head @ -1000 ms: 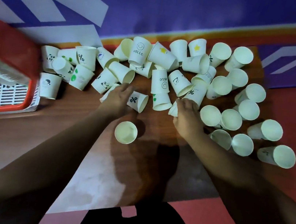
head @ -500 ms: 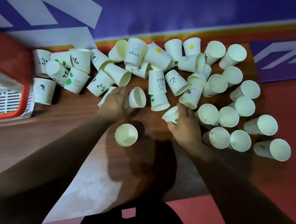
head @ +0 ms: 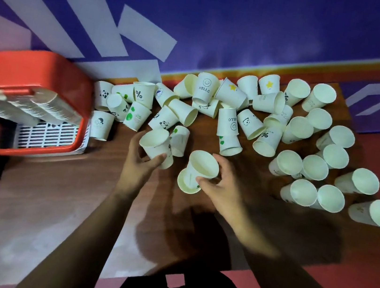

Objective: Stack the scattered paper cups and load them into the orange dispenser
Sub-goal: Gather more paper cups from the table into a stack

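- The left hand (head: 140, 163) is curled round a plain white cup (head: 154, 142), fingers wrapped on its wall. Its mouth tips toward the camera, just in front of the pile.
- The right hand (head: 223, 188) pinches a second cup (head: 203, 165) by its side, mouth up, directly over a third cup (head: 185, 185) on the wooden tabletop (head: 65, 194).
- The second cup looks partly nested in the third, though motion blur makes that hard to confirm.
- The two held cups are close together, but a gap shows between them.
- The orange dispenser (head: 34, 71) sits at the far left of the tabletop. Long stacked rows of cups (head: 29, 105) lie inside it, above a white slatted grille (head: 47, 133).
- Loose cups are strewn behind both hands, many on their sides.
- A "HELLO" smiley cup (head: 204, 88) stands at the back middle, with a yellow-star cup (head: 232, 91) just beside it.
- A panda cup (head: 104, 94) stands near the dispenser.
- To the right, a cluster of plain cups (head: 313, 167) shows open mouths to the camera, packed rim to rim.
- A blue and white wall (head: 250, 29) runs behind everything.
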`<state>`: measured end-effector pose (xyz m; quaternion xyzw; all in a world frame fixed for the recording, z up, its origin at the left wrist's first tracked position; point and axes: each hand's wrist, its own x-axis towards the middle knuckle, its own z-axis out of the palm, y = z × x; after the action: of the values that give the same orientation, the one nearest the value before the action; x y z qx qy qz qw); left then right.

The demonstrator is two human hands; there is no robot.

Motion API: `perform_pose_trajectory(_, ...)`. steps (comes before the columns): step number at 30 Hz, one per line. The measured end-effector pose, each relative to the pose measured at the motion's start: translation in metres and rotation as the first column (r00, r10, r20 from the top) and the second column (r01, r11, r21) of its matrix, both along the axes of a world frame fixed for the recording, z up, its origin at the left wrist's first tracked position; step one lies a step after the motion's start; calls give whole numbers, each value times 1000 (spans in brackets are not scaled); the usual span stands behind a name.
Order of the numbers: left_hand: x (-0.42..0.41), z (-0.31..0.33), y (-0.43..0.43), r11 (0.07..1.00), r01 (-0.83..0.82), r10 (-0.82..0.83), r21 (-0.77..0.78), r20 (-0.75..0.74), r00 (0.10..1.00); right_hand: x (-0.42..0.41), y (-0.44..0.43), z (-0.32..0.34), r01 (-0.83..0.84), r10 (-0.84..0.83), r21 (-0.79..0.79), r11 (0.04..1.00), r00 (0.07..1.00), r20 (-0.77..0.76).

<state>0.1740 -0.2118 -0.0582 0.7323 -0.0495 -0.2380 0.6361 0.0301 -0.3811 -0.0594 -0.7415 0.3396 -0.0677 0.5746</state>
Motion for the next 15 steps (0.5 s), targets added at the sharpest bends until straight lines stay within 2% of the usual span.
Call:
perform_pose_trajectory(2, -2, 1, 15, 1000, -24, 24, -4, -4, 1000, 3, 12, -9, -54, 53, -63, 997, 999, -3)
perform_pose_trajectory(4, -4, 3, 26, 1000, -30, 30, 6, -2, 1000, 0, 19, -17, -143, 132, -234, 962, 989, -63)
perform_pose_trajectory(6, -7, 6, 34, 1000, -11, 11, 5, 2, 1000, -4, 23, -25, -270, 229, -445, 854, 963, -144)
perform_pose_trajectory(8, -12, 8, 37, 999, 34, -35, -11, -6, 999, -7, 25, -27, -363, 277, -478, 800, 930, -243)
perform_pose_trajectory(11, -20, 9, 37, 992, 120, -120, -30, 1, 993, -6, 22, -16, -315, 225, -373, 873, 938, -266)
perform_pose_trajectory(13, -24, 9, 33, 979, 202, -202, -33, 16, 979, -4, 20, 1, -171, 150, -149, 974, 978, -143)
perform_pose_trajectory(15, -28, 6, 26, 952, 304, -304, -27, 23, 953, -1, 21, 16, -88, 89, 115, 989, 996, -9)
